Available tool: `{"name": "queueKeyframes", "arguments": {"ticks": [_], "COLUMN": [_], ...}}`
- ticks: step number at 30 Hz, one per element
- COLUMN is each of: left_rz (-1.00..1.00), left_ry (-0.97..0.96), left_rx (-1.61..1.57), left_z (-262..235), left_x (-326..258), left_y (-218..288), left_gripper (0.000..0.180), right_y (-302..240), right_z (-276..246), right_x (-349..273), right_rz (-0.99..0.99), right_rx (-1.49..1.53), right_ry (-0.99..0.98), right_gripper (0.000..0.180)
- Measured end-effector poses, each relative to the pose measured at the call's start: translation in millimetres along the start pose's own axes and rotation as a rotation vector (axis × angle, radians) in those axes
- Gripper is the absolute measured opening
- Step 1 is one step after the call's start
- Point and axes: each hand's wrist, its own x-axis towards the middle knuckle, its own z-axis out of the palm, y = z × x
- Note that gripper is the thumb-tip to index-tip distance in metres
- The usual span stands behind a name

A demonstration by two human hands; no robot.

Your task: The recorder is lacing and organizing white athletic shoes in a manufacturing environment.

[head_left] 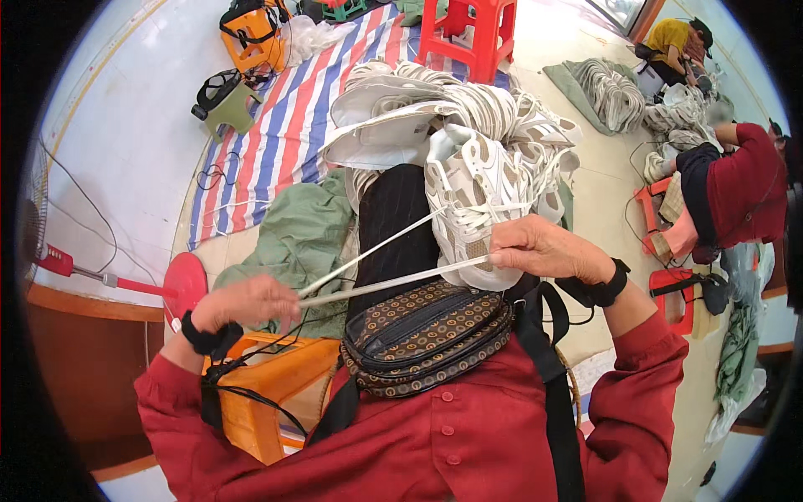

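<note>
A white and beige sneaker [452,171] rests upright on my lap, with white laces threaded across its front. A pale shoelace [368,290] stretches from my left hand [255,301] in two strands, one running up to the sneaker's eyelets and the other across to my right hand. Slightly smeared by motion, my left hand is closed on the lace. My right hand [542,248] pinches the lace beside the sneaker's toe. A patterned brown waist bag [431,335] lies across my waist, just below the taut lace.
Beyond the sneaker are piled shoe uppers [493,109] on a striped sheet [293,117]. A red stool [473,33] stands behind them, an orange stool [284,376] at my left. Two people sit working at right, one in a red top [744,188]. A red fan base [186,284] stands left.
</note>
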Motion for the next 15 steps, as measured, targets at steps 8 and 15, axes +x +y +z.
{"name": "queueKeyframes", "arguments": {"ticks": [8, 15], "left_rz": [0.591, 0.304], "left_ry": [-0.558, 0.847], "left_rx": [-0.161, -0.089], "left_z": [69, 14], "left_x": [-92, -113], "left_y": [60, 51], "left_gripper": [0.024, 0.032], "right_y": [16, -14], "right_z": [-6, -7], "right_x": [-12, 6], "right_rz": [0.146, 0.147], "right_rx": [0.288, 0.281], "right_ry": [-0.017, 0.207], "right_gripper": [0.025, 0.016]}}
